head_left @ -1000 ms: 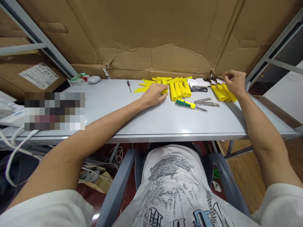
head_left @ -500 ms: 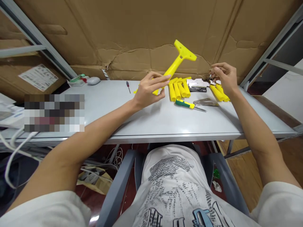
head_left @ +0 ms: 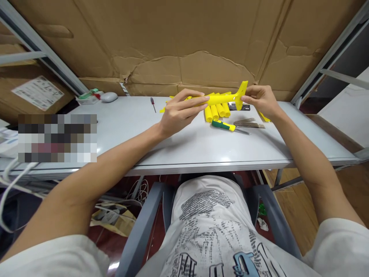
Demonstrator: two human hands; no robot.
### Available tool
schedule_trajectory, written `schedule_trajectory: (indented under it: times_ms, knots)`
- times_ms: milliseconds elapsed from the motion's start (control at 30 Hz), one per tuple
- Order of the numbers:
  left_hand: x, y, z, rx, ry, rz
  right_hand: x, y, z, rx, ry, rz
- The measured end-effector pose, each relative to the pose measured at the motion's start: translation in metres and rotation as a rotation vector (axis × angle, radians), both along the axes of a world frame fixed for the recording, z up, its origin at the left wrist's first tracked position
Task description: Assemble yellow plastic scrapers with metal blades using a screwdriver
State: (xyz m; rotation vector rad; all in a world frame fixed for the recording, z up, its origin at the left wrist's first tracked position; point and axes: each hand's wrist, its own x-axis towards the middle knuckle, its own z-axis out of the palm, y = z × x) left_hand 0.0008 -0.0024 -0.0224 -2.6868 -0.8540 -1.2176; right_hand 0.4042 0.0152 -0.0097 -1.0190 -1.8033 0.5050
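My left hand (head_left: 180,113) is closed around the grip of a yellow plastic scraper handle (head_left: 220,100), held almost level above the table. Its T-shaped head points right. At that head is my right hand (head_left: 262,100), thumb and fingers pinched together against its far side. Whatever may be between those fingertips is hidden. Several more yellow handles (head_left: 215,112) lie side by side beneath the held one. A green-and-yellow screwdriver (head_left: 223,125) rests in front of them, beside thin metal strips (head_left: 250,124). Part of a black item (head_left: 244,107) shows behind the scraper head.
A small screwdriver (head_left: 152,104) lies left of my hands. Further left are a white computer mouse (head_left: 108,97) and a clear box (head_left: 88,100) of small items. Cardboard (head_left: 187,38) walls off the table's back. White cables (head_left: 11,207) hang at the left.
My left hand has tipped the scraper handle from slanting upward to nearly level. My right hand has moved left from the pile at the back and now meets the handle's head.
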Motion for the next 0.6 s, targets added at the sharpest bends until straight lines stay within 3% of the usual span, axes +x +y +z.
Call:
schedule_trajectory:
  times_ms: [133, 233, 267, 300, 467, 533, 600]
  knots:
    - [-0.010, 0.000, 0.009, -0.051, -0.087, 0.031, -0.016, -0.015, 0.004, 0.033, 0.039, -0.028]
    - [-0.030, 0.017, 0.023, -0.126, -0.364, -0.066, -0.036, -0.036, 0.005, 0.193, -0.067, -0.063]
    - [-0.040, 0.026, 0.029, -0.184, -0.373, -0.064, -0.044, -0.042, 0.003, 0.263, -0.121, -0.063]
    - [-0.050, 0.034, 0.036, -0.243, -0.308, -0.035, -0.052, -0.048, 0.000, 0.330, -0.173, -0.049]
    - [-0.094, 0.058, 0.065, -0.721, 0.529, 0.024, -0.087, -0.062, -0.024, 0.776, -0.348, 0.231]
    - [-0.099, 0.055, 0.071, -0.820, 0.696, 0.023, -0.093, -0.065, -0.030, 0.935, -0.443, 0.318]
    - [-0.098, 0.052, 0.071, -0.863, 0.769, 0.026, -0.094, -0.070, -0.032, 0.979, -0.576, 0.344]
